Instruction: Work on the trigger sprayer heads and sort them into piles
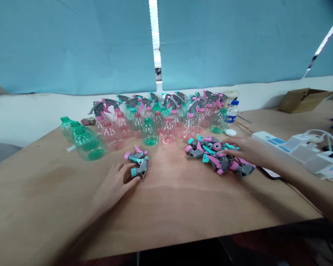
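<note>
At eight o'clock on the desk (pixel 166 207), just off the middle of your view, your left hand (pixel 114 186) curves its thumb and forefinger to either side of a spray head (pixel 141 168) with a teal collar; whether they press it cannot be told. Out toward four o'clock, your right hand (pixel 245 147) lies over a heap of spray heads (pixel 223 162), fingers extended among them; any pinch there is hidden.

Each head should be light and stiff — smooth plastic that may slide, with a trigger likely to give if you squeeze it. Hold it by the collar or the grey body. Your bottles (pixel 150 136), ranged around twelve o'clock, look thin-walled and easy to dent, so the neck would be the firmest hold.

Toward two o'clock, a blue-capped bottle (pixel 232 114) wears a blue label with what looks like the Pepsi emblem. Behind it, you can make out only something like "IA" on the white cup (pixel 230 95) — nothing more is legible.
</note>
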Motion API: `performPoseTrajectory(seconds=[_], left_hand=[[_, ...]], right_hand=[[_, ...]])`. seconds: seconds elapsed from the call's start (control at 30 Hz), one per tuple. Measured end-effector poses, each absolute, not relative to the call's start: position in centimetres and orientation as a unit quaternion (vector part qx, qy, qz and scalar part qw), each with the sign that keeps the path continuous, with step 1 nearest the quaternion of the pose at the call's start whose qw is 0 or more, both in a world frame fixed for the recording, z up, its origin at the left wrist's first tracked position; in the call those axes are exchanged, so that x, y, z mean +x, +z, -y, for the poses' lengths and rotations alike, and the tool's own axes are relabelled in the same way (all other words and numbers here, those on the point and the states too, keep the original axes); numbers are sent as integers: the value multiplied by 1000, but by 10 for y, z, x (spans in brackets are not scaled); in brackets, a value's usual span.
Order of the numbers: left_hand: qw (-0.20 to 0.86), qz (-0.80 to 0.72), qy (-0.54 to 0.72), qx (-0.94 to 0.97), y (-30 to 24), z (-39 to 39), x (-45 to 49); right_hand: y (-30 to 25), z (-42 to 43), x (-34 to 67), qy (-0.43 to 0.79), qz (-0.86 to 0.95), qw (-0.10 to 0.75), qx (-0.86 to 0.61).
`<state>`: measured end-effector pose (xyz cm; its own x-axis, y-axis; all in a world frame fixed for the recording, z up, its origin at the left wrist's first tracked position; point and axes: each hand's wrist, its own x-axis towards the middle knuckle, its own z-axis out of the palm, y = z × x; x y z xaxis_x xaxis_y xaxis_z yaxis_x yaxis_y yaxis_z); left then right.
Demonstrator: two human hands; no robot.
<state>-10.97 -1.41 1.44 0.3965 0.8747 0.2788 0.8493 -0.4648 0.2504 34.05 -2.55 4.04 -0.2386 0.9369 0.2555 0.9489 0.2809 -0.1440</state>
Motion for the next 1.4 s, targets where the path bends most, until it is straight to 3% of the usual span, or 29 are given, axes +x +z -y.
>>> performPoseTrajectory(seconds=[0.33,0.6,0.8,1.07,1.4], left_hand=[[75,-456,198,864,24,5,-83],[105,-342,190,914,47,6,-21],[151,-267,229,924,52,10,25],[135,-266,328,896,22,15,27],[192,-341,313,865,-4,5,19]], right_hand=[[55,48,299,49,829,216,-513],[47,59,255,146,843,254,-451],[33,52,240,155,833,322,-422],[8,35,232,167,816,383,-399],[-15,31,216,198,796,416,-394]])
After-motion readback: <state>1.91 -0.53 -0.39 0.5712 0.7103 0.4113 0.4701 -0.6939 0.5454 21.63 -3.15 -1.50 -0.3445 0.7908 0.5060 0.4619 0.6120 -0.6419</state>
